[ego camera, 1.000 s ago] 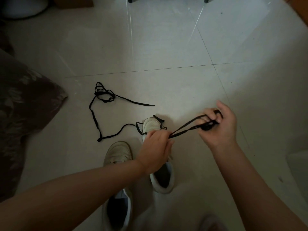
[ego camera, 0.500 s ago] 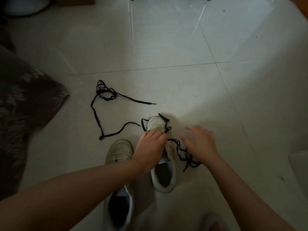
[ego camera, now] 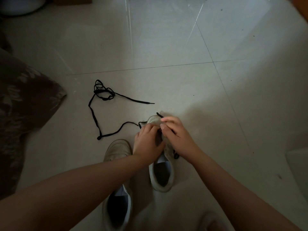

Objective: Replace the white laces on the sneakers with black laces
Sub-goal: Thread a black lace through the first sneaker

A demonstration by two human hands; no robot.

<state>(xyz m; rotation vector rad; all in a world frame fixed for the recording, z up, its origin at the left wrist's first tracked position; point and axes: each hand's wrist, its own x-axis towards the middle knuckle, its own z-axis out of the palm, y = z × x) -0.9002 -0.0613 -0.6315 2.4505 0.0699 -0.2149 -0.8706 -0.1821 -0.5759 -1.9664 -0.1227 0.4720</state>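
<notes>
Pale tiled floor (ego camera: 166, 47), dim light, grout lines crossing ahead of us; on it we list the following.

Item one: right-hand sneaker (ego camera: 160, 172), white, upright on the floor, toe pointing away from us, heel opening nearest. Our two hands cover its front half. A black lace (ego camera: 158, 139) runs over its eyelet area, a dark stretch showing in the gap between our hands, with a short end poking out past the toe and a bit hanging at the shoe's right side.

Item two: our left hand (ego camera: 147, 144), fingers curled down onto the shoe's upper at the lace; we cannot tell whether they actually pinch it.

Item three: our right hand (ego camera: 175, 132), fingers bent and closed at the lace near the toe, thumb and forefinger drawn together; the lace inside the pinch is hidden, so the hold is likely, not certain.

Item four: left-hand sneaker (ego camera: 117, 180), white, just beside the first and nearer to us, no lace visible in it.

Item five: loose black lace (ego camera: 100, 117) spread on the floor left of the shoes, tangled at its far end.

Item six: dark patterned cushion (ego camera: 25, 100) at the left edge.
</notes>
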